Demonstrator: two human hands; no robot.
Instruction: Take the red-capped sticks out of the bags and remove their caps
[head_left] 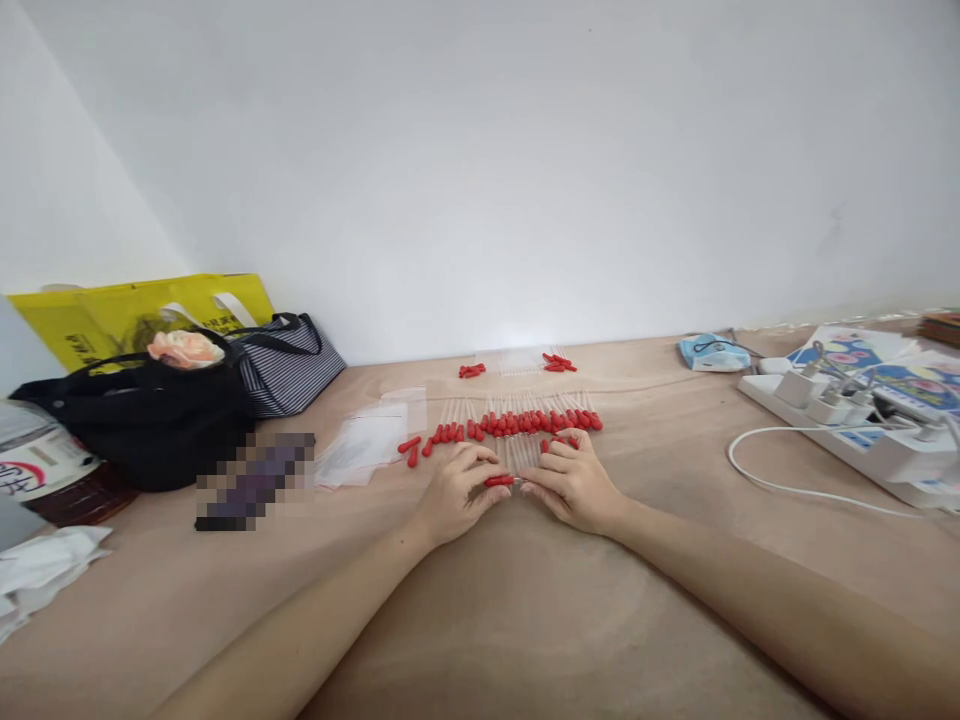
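Observation:
My left hand (pixel 465 490) is closed, pinching the red rubber bulb of a glass dropper (pixel 499 481) just above the table. Opposite it, my right hand (pixel 574 485) is closed on the thin clear tube, close to where it meets the bulb. Beyond both hands lies a long row of droppers (pixel 517 422), red bulbs toward me and glass tubes pointing to the wall. Some clear tubes lie between my hands and that row. A few loose red bulbs (pixel 409 447) rest left of the row, and others are partly hidden behind my right fingers.
Clear plastic bags (pixel 367 440) lie to the left, near a blurred dark object (pixel 259 485). Two more red bulb groups (pixel 559 362) sit near the wall. Bags (pixel 292 365) and a bottle (pixel 52 465) stand far left. At right are a white power strip (pixel 847 430) and blue mask (pixel 712 352).

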